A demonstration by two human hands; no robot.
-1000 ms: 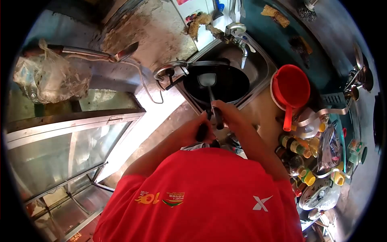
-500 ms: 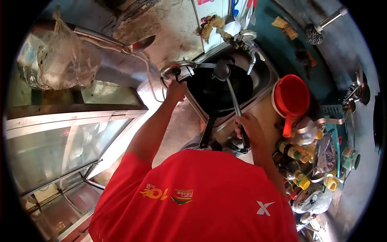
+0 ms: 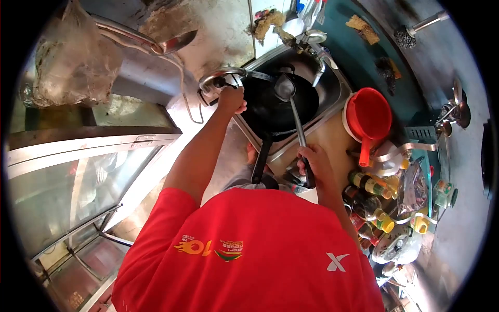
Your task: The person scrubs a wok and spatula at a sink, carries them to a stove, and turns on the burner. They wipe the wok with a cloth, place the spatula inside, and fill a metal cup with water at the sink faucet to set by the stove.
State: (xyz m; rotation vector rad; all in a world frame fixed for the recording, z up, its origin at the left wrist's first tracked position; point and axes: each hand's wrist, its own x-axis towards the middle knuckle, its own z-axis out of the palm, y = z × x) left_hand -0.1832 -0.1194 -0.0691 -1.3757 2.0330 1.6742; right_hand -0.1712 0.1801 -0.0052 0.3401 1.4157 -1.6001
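A black wok [image 3: 275,109] sits in the metal sink [image 3: 337,93], its long black handle pointing back toward my body. My right hand [image 3: 314,161] is closed around the dark grip of a metal ladle [image 3: 296,119]; the ladle's head is over the wok. On the left of the sink, my left hand [image 3: 232,100] is closed on a black tap handle [image 3: 221,82] beside a curved metal tap [image 3: 224,72]. What looks like a stream of water runs from this tap toward the wok. Another tap [image 3: 318,73] stands at the sink's far corner.
Right of the sink is a red plastic dipper [image 3: 370,114]. Several bottles [image 3: 374,187] crowd the counter nearer me. A glass-fronted cabinet [image 3: 93,182] and a hanging plastic bag [image 3: 78,62] are at left. A scrubber [image 3: 404,37] hangs on the right wall.
The view has shifted slightly. My left hand has moved up a little at the tap handle, its fingers now more visible. My right hand still holds the ladle over the wok.
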